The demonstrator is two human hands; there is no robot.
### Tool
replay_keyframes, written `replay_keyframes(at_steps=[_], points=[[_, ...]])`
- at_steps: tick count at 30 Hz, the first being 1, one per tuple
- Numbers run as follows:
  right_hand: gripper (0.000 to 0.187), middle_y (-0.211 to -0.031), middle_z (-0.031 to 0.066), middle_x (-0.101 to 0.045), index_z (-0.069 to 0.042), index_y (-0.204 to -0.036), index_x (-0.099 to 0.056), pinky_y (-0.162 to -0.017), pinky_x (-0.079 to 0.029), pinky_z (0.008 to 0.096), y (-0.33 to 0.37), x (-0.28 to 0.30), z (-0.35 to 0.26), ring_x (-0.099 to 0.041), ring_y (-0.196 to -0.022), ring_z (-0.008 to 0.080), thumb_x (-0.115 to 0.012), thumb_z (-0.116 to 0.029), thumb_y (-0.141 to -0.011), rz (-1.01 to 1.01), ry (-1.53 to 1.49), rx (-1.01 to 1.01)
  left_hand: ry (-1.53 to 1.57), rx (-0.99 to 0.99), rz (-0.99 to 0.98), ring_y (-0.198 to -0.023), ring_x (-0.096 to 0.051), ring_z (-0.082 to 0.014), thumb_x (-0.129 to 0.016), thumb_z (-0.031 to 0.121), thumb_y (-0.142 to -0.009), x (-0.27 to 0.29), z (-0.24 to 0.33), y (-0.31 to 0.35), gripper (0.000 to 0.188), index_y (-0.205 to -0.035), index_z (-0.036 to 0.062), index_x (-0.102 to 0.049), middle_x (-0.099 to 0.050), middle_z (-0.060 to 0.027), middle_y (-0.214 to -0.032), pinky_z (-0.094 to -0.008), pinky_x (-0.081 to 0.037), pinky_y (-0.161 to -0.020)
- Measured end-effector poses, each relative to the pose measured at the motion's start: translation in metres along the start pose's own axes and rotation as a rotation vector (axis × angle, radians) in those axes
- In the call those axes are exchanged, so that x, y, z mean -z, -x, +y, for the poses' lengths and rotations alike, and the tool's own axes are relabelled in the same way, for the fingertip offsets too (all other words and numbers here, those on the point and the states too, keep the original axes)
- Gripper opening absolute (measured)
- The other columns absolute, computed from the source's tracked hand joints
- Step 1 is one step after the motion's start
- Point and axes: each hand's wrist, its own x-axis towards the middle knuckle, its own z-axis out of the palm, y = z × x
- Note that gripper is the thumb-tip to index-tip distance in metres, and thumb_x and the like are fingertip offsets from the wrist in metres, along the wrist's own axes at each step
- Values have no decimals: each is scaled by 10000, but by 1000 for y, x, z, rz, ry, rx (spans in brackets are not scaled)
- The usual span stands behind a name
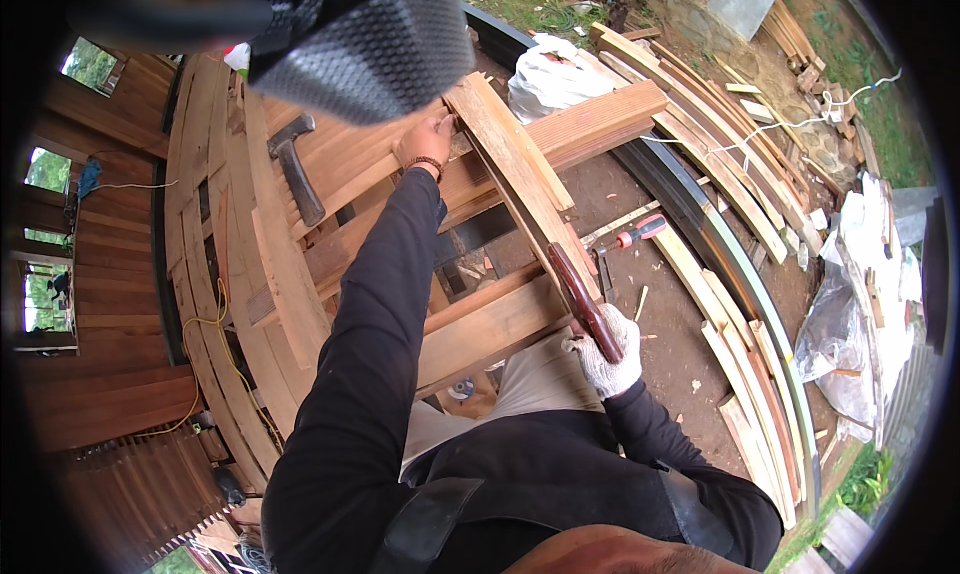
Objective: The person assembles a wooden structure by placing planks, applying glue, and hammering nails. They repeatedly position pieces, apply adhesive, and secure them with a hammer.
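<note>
My bare left hand [428,142], with a beaded bracelet at its wrist, is at the far end of a narrow plank [520,179]. Its curled fingers grip the plank's left edge. Close to my body, my right hand [612,359] wears a white knit glove. It is closed around the near end of a long, polished, dark red-brown wooden tool [582,299], whose exact kind I cannot make out. That tool lies along the plank's near end. Just right of it, a clamp-like tool with a red and black handle [640,231] sticks out from the plank's side.
A hammer or hatchet [295,169] lies on boards to the left. Thick beams [600,114] cross under the plank, with gaps between them. A dark metal rail [700,214] curves along the right, beside stacked timber strips [740,374]. A white sack [556,79] sits at the back.
</note>
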Motion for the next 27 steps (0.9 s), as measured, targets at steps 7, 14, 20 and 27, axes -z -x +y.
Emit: replay_keyframes(at_steps=[7, 14, 20, 27], points=[[332, -898, 76, -722, 49, -1113, -681, -731, -562, 295, -1, -4, 7, -747, -870, 160, -847, -119, -879, 75, -61, 58, -12, 4, -13, -1088, -726, -328, -510, 636, -1011, -3, -1, -2, 521, -1161, 224, -790, -789, -134, -1073, -496, -396, -1058], [377, -864, 72, -710, 36, -1083, -700, -714, -558, 313, 5, -12, 19, -723, -801, 153, -878, -219, -870, 72, -316, -58, -11, -10, 18, -1072, -730, -331, -523, 627, -1010, -2, -3, -1, 510, -1140, 217, -797, -789, -133, -1063, -503, -427, -1023], [400, -905, 81, -728, 42, -1109, -683, -742, -558, 301, 1, -4, 1, -728, -866, 150, -887, -197, -862, 57, -181, 52, 63, -29, 17, -1063, -729, -334, -528, 634, -1002, -2, -3, 0, 511, -1135, 223, -801, -790, -125, -1057, -504, -432, -1021], [335, -918, 62, -723, 44, -1116, -662, -750, -564, 286, -5, -13, 4, -729, -839, 148, -845, -104, -877, 85, -295, -25, 38, -1, -3, -1095, -719, -330, -532, 651, -990, 2, 8, 8, 535, -1135, 212, -801, -787, -133, -1079, -505, -426, -1036]])
